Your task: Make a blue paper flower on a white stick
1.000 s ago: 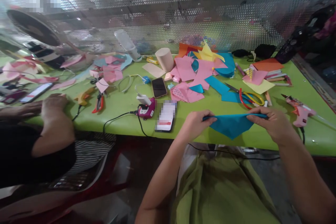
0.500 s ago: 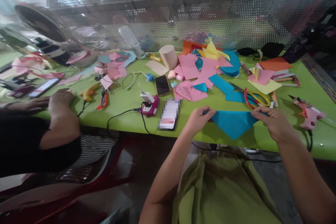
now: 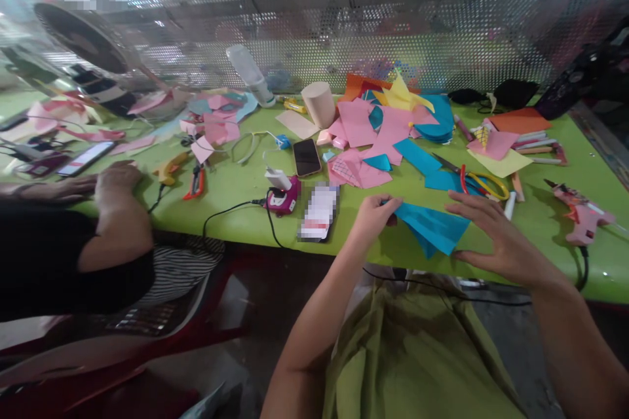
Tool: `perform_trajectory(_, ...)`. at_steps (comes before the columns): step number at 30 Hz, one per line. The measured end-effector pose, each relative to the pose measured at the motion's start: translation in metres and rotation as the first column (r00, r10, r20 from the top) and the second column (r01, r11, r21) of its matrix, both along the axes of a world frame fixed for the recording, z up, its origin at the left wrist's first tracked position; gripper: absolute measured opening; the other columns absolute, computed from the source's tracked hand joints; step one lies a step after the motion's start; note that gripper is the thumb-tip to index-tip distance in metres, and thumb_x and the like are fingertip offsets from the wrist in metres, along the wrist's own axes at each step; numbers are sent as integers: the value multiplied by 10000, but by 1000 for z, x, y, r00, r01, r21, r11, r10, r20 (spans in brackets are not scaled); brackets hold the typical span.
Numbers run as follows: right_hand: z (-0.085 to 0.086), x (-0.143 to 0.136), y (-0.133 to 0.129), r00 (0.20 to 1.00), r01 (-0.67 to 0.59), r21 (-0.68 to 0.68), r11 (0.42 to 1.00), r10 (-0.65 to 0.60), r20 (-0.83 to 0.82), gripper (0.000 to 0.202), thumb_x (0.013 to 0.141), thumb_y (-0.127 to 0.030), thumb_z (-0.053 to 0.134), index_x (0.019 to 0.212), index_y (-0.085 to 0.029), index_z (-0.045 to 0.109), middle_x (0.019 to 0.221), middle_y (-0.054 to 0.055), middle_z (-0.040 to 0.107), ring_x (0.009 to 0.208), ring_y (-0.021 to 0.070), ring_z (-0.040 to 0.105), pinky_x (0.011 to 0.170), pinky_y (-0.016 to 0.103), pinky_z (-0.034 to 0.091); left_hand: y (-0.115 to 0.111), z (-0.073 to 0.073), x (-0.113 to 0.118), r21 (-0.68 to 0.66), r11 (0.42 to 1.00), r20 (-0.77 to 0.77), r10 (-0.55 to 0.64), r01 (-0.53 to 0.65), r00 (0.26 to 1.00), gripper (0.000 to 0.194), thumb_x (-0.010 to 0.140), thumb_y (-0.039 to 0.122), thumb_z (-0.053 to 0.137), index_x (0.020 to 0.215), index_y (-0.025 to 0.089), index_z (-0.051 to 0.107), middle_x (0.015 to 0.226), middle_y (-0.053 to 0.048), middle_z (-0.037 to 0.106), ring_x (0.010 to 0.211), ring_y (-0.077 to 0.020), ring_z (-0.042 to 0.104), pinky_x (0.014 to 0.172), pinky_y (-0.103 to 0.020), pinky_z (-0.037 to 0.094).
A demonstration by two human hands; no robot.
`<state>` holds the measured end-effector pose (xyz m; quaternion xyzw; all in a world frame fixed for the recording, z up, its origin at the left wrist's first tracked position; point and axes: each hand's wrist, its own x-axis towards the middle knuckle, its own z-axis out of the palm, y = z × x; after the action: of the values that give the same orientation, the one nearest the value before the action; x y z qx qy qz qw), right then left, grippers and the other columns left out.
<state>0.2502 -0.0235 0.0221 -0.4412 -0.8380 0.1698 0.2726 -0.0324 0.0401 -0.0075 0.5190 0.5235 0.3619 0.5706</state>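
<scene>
Between finger and thumb, my left hand [image 3: 377,217] pinches one corner of a folded blue sheet [image 3: 435,226], paper or felt. The sheet hangs over the table's near edge, its layers spread apart at the right. My right hand [image 3: 491,239] is open beside the sheet's free end, thumb and fingers apart. Just beyond it lie scissors [image 3: 484,184] with red and yellow handles, partly over more blue pieces [image 3: 417,158]. A phone with a lit screen [image 3: 319,213] rests left of my left hand.
A pink glue gun [image 3: 584,213] with a cord lies at the right. Pink sheets [image 3: 358,124] and a paper roll [image 3: 319,105] are at the back. A purple power socket [image 3: 284,198] trails cables. At the left, a co-worker's arm [image 3: 118,209] rests near a yellow glue gun [image 3: 171,169].
My right hand has let go of the blue sheet's right corner and opened. The sheet, stretched between both hands before, now hangs from my left hand with its layers parting.
</scene>
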Motion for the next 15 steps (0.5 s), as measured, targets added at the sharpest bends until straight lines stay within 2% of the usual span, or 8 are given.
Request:
perform_trajectory(2,-2,-8,0,1000,10,35,999,-9,-16,537,936,-314,777,1466,-352,697,1544,86,691,1403,350,638,1165,568,496,-1,2,4,-9,1000,15,-10,10,1000,417,905,506,687,641,198,588,544,21,553,535,-119,540,606,-268,428)
perform_trajectory(4,-9,-14,0,980,142,49,989,-134,-148,254,980,-351,730,1216,-333,821,1203,51,839,1113,309,761,996,510,583,-3,6,8,4,1000,41,-9,9,999,427,916,537,691,676,194,602,595,14,576,577,-123,566,623,-264,446)
perform_trajectory(5,-12,-16,1,943,253,23,967,-242,-228,177,989,-396,724,1095,-319,843,1047,33,848,973,287,773,902,475,603,-5,8,9,16,1000,57,-11,11,998,432,929,572,682,733,190,638,659,1,619,629,-132,600,639,-262,461)
perform_trajectory(7,-18,-17,2,823,461,-74,884,-457,-337,216,962,-490,753,920,-294,834,854,7,810,799,261,745,774,431,600,-9,10,10,36,999,84,-23,20,996,476,955,657,643,916,189,717,859,-38,721,795,-165,679,686,-261,503)
perform_trajectory(9,-23,-16,4,702,567,-190,801,-591,-397,259,897,-540,817,838,-288,815,774,-7,778,746,260,726,730,432,602,-13,9,9,25,998,86,-53,51,995,546,965,700,629,1154,199,737,1087,-77,772,994,-211,721,761,-276,549)
perform_trajectory(10,-24,-16,5,652,573,-252,780,-619,-438,254,865,-547,847,841,-295,815,774,-12,780,754,268,731,735,447,615,-14,7,9,11,997,85,-74,73,994,582,956,697,654,1253,201,719,1167,-95,779,1068,-232,725,804,-291,568)
perform_trajectory(12,-26,-17,9,544,510,-374,774,-628,-557,242,814,-529,898,917,-321,829,849,-14,816,821,295,762,770,494,653,-16,1,9,-12,991,109,-134,137,985,660,912,649,757,1383,195,674,1262,-127,781,1153,-266,730,890,-328,590)
perform_trajectory(15,-29,-20,14,381,352,-494,795,-604,-700,312,774,-488,930,1027,-340,823,990,2,855,925,328,801,803,543,690,-17,-10,12,-7,973,221,-222,229,950,684,826,527,884,1373,165,690,1289,-152,786,1148,-287,751,966,-377,602)
